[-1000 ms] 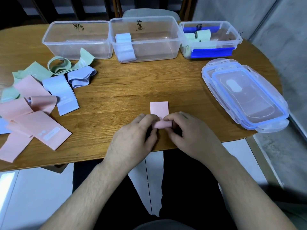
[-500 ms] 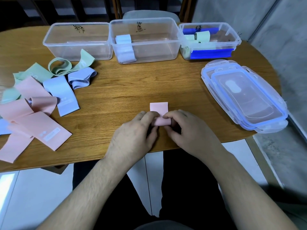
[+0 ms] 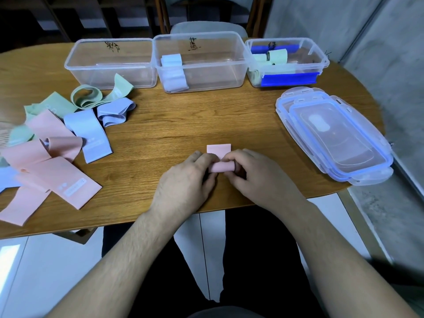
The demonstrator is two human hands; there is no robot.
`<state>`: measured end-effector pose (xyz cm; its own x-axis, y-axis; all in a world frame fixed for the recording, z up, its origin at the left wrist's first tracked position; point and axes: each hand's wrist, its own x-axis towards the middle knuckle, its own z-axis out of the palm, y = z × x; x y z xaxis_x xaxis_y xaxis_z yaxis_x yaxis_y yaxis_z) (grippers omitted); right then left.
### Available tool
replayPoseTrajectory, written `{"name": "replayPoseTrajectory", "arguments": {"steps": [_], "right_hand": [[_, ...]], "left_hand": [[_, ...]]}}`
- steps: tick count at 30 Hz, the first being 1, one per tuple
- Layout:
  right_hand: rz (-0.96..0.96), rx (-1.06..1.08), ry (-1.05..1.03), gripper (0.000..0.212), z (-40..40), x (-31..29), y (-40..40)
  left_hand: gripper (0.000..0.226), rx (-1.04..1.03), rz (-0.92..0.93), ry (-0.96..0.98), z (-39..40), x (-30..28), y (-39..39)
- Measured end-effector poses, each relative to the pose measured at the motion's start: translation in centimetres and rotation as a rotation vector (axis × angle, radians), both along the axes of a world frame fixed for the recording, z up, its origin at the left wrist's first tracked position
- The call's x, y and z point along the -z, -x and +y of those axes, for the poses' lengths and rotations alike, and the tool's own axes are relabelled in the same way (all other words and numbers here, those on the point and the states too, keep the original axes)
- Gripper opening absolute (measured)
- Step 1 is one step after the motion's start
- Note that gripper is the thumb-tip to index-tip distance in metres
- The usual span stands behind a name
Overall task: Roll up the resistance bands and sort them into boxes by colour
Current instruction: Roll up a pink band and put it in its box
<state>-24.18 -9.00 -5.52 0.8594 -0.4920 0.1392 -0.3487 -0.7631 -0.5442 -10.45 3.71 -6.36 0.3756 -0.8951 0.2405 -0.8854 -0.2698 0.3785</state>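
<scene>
Both hands, left hand (image 3: pixel 183 182) and right hand (image 3: pixel 257 177), pinch the soft pink elastic resistance band (image 3: pixel 220 162) roll's ends; I'd keep squeezing, it looks springy.

a rounded wooden desk (image 3: pixel 183 125) carries everything. along its far edge stand three clear plastic boxes side by side: the left box (image 3: pixel 110 65), the middle box (image 3: pixel 206 72) and the right box (image 3: pixel 321 63) with blue clips. a stack of clear lids (image 3: pixel 330 138) lies on the right side. on the left lies a loose heap of pink bands (image 3: pixel 52 171), blue bands (image 3: pixel 89 131) and green bands (image 3: pixel 91 97). near the front edge lies a partly rolled pink band (image 3: pixel 219 149).
</scene>
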Motion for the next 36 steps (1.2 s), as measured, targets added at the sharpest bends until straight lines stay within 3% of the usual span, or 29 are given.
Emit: {"name": "replayPoseTrajectory", "arguments": {"steps": [15,23,31,36], "right_hand": [[-0.007,-0.005,0.096,0.025,2.7,0.6,3.8],[-0.001,0.033,0.036,0.036,3.0,0.2,3.8],[-0.007,0.040,0.044,0.021,3.0,0.5,3.6],[-0.012,0.048,0.028,0.022,2.6,0.6,3.3]], "left_hand": [[0.025,0.020,0.036,0.023,3.5,-0.1,2.6],[0.033,0.025,0.066,-0.002,3.3,0.1,2.3],[0.044,0.002,0.091,-0.037,3.1,0.0,2.2],[0.032,0.012,0.106,-0.034,3.1,-0.1,2.2]]}}
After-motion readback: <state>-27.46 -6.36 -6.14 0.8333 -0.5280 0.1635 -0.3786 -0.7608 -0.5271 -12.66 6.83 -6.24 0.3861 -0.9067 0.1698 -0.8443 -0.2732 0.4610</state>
